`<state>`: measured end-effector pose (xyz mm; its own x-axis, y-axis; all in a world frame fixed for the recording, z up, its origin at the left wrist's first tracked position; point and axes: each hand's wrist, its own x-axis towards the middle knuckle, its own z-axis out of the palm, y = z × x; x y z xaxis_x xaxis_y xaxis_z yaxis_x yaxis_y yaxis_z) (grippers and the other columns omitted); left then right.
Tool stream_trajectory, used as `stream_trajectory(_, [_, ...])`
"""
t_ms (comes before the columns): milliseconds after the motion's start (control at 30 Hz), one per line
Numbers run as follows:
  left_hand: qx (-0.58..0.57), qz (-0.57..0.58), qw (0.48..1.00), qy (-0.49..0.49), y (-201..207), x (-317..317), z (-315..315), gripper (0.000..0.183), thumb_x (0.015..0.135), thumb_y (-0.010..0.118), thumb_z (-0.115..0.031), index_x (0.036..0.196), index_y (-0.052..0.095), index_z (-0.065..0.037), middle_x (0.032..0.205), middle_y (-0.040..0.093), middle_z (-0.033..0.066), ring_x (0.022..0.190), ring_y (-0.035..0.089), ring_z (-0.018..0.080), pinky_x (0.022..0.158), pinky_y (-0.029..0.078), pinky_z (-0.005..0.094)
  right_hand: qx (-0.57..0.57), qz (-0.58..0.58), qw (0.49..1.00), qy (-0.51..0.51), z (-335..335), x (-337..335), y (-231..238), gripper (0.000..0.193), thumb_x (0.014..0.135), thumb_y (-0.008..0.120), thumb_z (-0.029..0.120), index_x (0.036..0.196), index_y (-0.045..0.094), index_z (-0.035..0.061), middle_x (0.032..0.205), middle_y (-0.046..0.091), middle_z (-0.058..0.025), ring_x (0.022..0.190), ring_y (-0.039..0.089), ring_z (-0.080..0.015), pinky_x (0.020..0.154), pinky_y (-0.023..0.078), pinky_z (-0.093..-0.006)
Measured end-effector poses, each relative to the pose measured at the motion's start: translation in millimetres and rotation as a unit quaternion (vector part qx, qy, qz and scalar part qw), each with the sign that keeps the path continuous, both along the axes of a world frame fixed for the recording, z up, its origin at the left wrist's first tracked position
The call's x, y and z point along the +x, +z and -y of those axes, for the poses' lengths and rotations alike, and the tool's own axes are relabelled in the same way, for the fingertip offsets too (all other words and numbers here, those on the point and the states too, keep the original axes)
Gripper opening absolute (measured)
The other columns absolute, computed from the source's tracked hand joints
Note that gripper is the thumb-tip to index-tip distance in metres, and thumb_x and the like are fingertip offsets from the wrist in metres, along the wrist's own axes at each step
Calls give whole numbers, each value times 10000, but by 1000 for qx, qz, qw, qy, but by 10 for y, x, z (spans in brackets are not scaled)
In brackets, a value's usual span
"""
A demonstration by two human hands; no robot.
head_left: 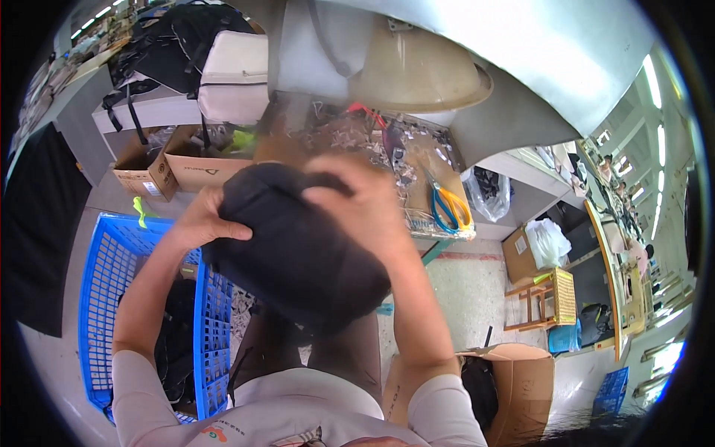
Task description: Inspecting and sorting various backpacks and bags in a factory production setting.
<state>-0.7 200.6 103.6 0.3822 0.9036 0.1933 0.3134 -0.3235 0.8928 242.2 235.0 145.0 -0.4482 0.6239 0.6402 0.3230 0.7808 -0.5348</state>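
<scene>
A soft black fabric piece (298, 257), bulky and bag-like, is held up over my lap. My left hand (199, 218) is closed on its upper left edge, the thumb lying on top of the cloth. Over the upper right part is my right hand (361, 201), smeared by motion. Its fingers are bent near the top edge of the cloth, and whether they grip it does not show. Scissors (450, 208) with yellow and blue handles lie on the littered work surface (417, 149) ahead.
A metal machine housing (421, 74) overhangs the work surface. To my left stands a blue plastic crate (93, 298) with black cloth in it. An open cardboard box (525, 387) is at my lower right. Farther right are a wooden stool (547, 302) and a white plastic bag (547, 242).
</scene>
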Motion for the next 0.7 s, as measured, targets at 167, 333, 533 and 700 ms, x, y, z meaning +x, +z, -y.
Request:
stream_trajectory(167, [-124,330,931,98,-332,-398,-70,379,622,734,-64,979,607,-44,920,632,56,827,596,145,793,452,282,-191,-242,951,-8,261,361,-990,801,661,718,311,1208,307,-105,1161,436,-191,1104,412,-237,936,316,-342])
stream_trajectory(333, [-180,387,891,154,-534,-384,-217,365,644,728,-86,984,599,-47,924,625,49,845,590,159,784,460,294,-375,-288,881,-36,594,244,-1221,411,743,669,221,1032,534,-38,935,590,-67,856,524,-123,790,414,-265])
stream_trajectory(533, [-224,375,885,160,-537,-224,-423,387,673,716,-115,1027,572,-51,944,613,55,852,585,172,782,464,310,-337,-309,887,-61,426,327,-1081,276,754,649,158,944,579,-30,833,612,-39,746,526,-89,699,434,-237])
stream_trajectory(700, [-238,352,892,152,-550,-169,-584,472,696,704,-145,1116,512,-46,1015,584,75,912,561,189,798,451,311,-328,-305,891,-71,313,376,-1087,282,749,655,166,931,581,-37,825,615,-47,740,531,-93,694,435,-238])
